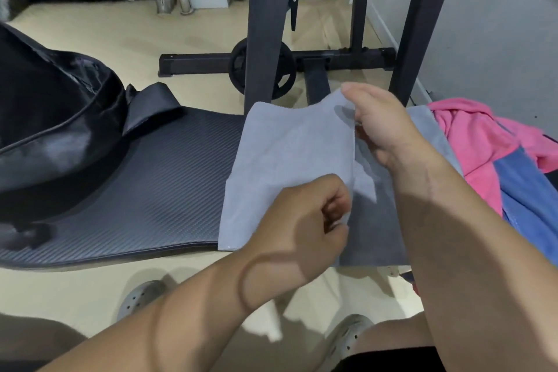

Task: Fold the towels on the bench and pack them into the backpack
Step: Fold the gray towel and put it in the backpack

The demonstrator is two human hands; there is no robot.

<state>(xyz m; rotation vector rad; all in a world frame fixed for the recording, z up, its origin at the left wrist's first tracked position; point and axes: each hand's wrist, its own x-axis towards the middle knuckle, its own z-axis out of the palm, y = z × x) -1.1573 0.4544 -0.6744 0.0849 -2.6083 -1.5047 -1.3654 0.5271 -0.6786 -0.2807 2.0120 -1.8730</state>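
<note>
Head cam: gray towel (pixel 287 154) lies across the bench pad (pixel 151 184), roughly mid-bench, with its near end hanging over the front edge. One flap is doubled over toward the left, and its free edge runs front to back down the middle.

My left hand (pixel 305 220) has its fingers curled, pinching that edge at the near end. My right hand (pixel 383 127) pinches the same edge at the far end, thumb on top. Both have cloth in their grip and nothing else.

Black backpack (pixel 51 118) sits on the left end of the pad, well apart from the gray towel, one strap trailing onto the pad. Pink towel (pixel 477 142) and blue towel (pixel 525 199) are bunched unfolded at the right end, just beside the gray one. Dark rack frame (pixel 262 24) stands behind the bench.
</note>
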